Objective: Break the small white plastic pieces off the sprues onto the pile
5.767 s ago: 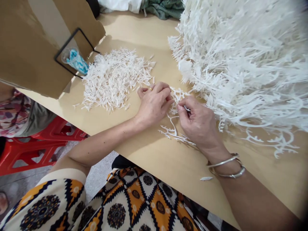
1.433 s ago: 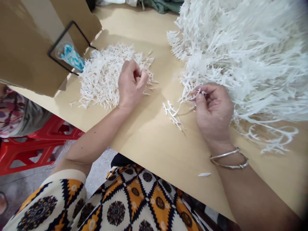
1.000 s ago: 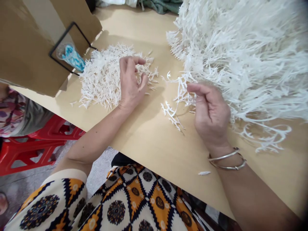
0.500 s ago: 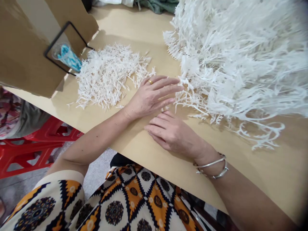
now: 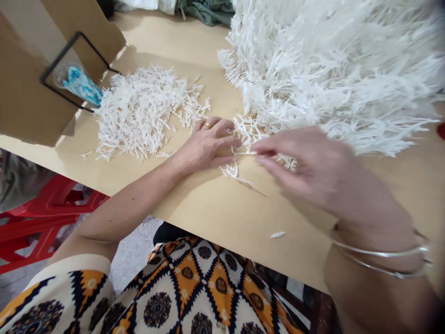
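Pinching a strand (image 5: 245, 153) with your blurred right hand (image 5: 313, 171), you rest your left hand (image 5: 208, 146), loosely spread, against sprigs (image 5: 251, 129) on the table (image 5: 208, 204)

Between the left hand (image 5: 208, 146) and the right hand (image 5: 306, 167), branching strands (image 5: 247, 130) look like smooth plastic; the heap (image 5: 313, 79) beyond the right hand looks rough. Matt cardboard (image 5: 29, 102) stands left of the left hand, and shiny metal bangles (image 5: 382, 253) circle the right wrist.

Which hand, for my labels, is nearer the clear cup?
Left. The left hand is right of the clear cup, past the smaller white pile; the right hand is farther right, by the larger pile.
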Demonstrator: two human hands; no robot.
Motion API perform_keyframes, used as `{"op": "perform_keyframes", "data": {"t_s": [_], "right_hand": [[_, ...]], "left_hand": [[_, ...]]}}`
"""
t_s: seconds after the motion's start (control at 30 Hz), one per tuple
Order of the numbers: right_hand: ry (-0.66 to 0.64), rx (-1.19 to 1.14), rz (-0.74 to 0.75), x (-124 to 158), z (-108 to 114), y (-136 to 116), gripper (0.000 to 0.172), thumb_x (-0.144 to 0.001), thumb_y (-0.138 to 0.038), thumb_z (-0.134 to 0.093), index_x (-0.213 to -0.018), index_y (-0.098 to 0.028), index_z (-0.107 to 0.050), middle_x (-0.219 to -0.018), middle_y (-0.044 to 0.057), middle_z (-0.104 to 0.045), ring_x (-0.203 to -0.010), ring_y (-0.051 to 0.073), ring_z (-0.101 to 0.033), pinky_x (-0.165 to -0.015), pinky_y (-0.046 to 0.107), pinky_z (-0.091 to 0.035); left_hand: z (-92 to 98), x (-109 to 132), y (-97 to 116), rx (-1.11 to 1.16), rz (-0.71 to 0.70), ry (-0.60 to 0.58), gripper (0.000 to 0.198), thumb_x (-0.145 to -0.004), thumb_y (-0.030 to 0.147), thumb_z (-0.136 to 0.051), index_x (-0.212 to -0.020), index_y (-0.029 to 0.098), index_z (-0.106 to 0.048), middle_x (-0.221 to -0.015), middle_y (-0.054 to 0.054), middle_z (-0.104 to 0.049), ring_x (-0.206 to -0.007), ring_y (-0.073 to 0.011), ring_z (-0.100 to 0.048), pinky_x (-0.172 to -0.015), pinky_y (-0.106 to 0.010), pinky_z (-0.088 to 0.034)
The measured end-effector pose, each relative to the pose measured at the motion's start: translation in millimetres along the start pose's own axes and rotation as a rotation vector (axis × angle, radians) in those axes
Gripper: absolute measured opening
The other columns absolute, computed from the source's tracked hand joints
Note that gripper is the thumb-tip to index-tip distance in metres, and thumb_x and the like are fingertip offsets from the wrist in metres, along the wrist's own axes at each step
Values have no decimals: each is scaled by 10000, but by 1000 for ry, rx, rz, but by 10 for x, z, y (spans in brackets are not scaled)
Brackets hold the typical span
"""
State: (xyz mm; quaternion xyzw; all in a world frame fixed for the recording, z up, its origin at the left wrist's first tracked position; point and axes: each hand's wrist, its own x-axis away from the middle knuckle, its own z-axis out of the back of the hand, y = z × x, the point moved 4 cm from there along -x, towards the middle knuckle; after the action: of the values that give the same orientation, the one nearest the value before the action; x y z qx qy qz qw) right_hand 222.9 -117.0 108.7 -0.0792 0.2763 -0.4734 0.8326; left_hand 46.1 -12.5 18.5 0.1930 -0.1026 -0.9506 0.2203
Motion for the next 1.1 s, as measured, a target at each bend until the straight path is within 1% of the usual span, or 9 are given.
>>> {"op": "perform_keyframes", "data": {"t_s": [0.07, 0.17, 0.23, 0.33, 0.47, 0.57, 0.7, 0.9, 1.1], "right_hand": [[-6, 212, -146, 128, 236, 141, 205, -1038, -327, -555, -1191, -290, -685, -1209, 68, -771, -1111, 300, -714, -972, 523, -523], [-77, 192, -117, 453, 366, 209, 280, -1014, -531, -527, -956, -304, -679, -902, 48, -779, -747, 283, -714, -674, 489, -515], [-222, 80, -105, 745, 273, 193, 272, -993, -551, -572, -978, -299, -672, -828, 44, -751, -629, 234, -671, -574, 432, -485], [-461, 30, -171, 1183, 6, 123, 205, -976, -457, -655, -1051, -267, -671, -941, 62, -745, -780, 238, -719, -674, 406, -537], [-453, -91, -270, 1470, -229, 23, 101, -1026, -304, -599, -969, -239, -651, -940, 43, -688, -807, 175, -684, -719, 336, -522], [-387, -108, -264, 1499, -283, -29, 117, -1042, -212, -555, -938, -230, -607, -907, 25, -655, -804, 159, -647, -736, 324, -495], [-340, 18, -288, 1465, -318, -44, 79, -1047, -210, -549, -969, -219, -557, -933, 41, -636, -816, 185, -608, -743, 352, -471], [-183, 116, -307, 1249, -406, -66, 66, -1042, -161, -527, -1018, -222, -532, -884, 37, -630, -794, 206, -608, -743, 374, -494], [-90, 151, -177, 1050, -465, -155, 241, -1003, -60, -544, -1203, -190, -580, -1047, 73, -722, -931, 226, -678, -845, 398, -556]], "left_hand": [[-6, 2, 1, 6, 3, -6, 417, -976, 571, -636, -1306, 323, -693, -1416, -107, -593, -1319, -315, -491, -1124, -502, -336], [-9, 11, 18, 0, 14, -16, 401, -993, 549, -617, -1308, 312, -690, -1401, -111, -610, -1302, -317, -507, -1100, -505, -334], [-7, 22, 33, -5, 23, -19, 384, -1002, 528, -609, -1307, 308, -685, -1391, -118, -617, -1288, -317, -515, -1089, -512, -326], [-3, 40, 55, -5, 27, -19, 363, -1014, 502, -592, -1301, 297, -679, -1386, -128, -619, -1274, -318, -520, -1077, -523, -314], [2, 48, 78, -9, 30, -17, 342, -1025, 473, -572, -1301, 294, -667, -1391, -129, -620, -1277, -315, -523, -1060, -514, -313], [4, 44, 90, -1, 35, -19, 335, -1029, 461, -567, -1302, 296, -666, -1386, -129, -627, -1283, -316, -522, -1060, -513, -309], [8, 41, 105, 8, 43, -20, 333, -1030, 444, -566, -1311, 295, -667, -1420, -134, -610, -1300, -323, -516, -1059, -512, -314], [13, 48, 114, -4, 53, -22, 341, -1024, 447, -580, -1315, 295, -669, -1473, -136, -571, -1330, -331, -504, -1071, -514, -318], [1, 52, 97, -12, 44, -22, 359, -1038, 460, -547, -1344, 305, -652, -1488, -133, -567, -1342, -328, -497, -1075, -507, -315]]}}
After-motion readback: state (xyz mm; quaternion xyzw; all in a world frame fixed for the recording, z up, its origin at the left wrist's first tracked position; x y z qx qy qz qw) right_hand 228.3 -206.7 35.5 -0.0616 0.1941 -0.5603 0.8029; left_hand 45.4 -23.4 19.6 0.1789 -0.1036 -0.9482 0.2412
